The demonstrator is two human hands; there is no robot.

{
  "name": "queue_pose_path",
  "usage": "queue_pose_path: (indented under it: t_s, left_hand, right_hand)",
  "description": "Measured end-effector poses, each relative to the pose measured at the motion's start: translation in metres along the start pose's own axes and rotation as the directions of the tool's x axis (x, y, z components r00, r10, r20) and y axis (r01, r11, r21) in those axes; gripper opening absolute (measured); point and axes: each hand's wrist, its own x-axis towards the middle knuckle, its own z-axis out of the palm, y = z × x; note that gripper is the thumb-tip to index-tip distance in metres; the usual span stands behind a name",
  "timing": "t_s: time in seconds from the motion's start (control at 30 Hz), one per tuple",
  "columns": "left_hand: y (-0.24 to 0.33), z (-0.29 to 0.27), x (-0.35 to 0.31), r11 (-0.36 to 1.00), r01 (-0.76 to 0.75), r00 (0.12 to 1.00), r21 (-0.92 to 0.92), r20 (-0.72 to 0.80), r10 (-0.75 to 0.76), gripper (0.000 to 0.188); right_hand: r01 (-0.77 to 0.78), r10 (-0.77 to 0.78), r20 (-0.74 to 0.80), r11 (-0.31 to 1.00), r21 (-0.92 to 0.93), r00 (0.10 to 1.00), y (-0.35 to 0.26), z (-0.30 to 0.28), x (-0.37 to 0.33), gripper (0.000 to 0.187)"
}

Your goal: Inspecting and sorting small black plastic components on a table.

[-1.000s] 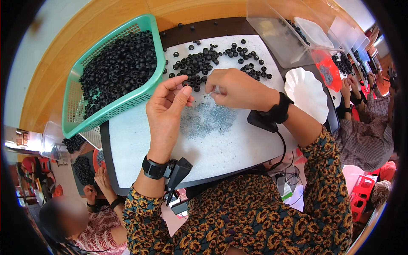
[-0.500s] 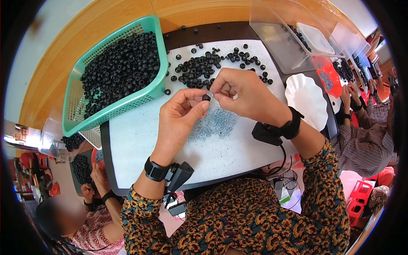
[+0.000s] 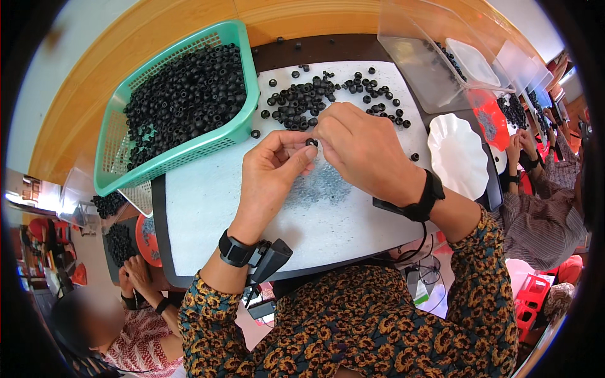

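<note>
My left hand [image 3: 270, 173] pinches a small black ring-like piece [image 3: 311, 143] with a hole in it, between thumb and fingertips. Right against it are the closed fingertips of my right hand [image 3: 372, 151]; what they hold, if anything, is hidden behind the fingers. Both hands are over a white sheet [image 3: 214, 214] on the table. Beneath them a patch of tiny clear bluish bits [image 3: 321, 189] is spread on the sheet. Just beyond my hands lie many loose black pieces [image 3: 299, 101] of the same kind.
A green basket [image 3: 252, 107] full of black pieces stands at the left. At the right are a white scalloped dish [image 3: 457, 154], a clear plastic bin [image 3: 409, 66] and a red dish [image 3: 490, 120]. Co-workers' hands [image 3: 138, 274] show at lower left and far right.
My right hand has turned and its fingers have come in against the black piece. The left hand still pinches it. The view has shifted slightly.
</note>
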Motion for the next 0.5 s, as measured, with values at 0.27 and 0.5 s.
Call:
queue_pose_path:
  t_s: [0.27, 0.5]
  left_hand:
    - [-0.0031, -0.0043, 0.002, 0.999, 0.005, 1.0, -0.045, 0.013, -0.004, 0.019]
    - [-0.0026, -0.0044, 0.0023, 0.996, -0.009, 0.998, -0.086, 0.068, 0.015, 0.021]
  right_hand:
    - [0.053, -0.055, 0.009, 0.982, 0.179, 0.998, 0.0043, 0.0018, -0.0002, 0.009]
    - [-0.261, 0.233, 0.125, 0.767, 0.586, 0.965, 0.0009, -0.0042, -0.0005, 0.013]
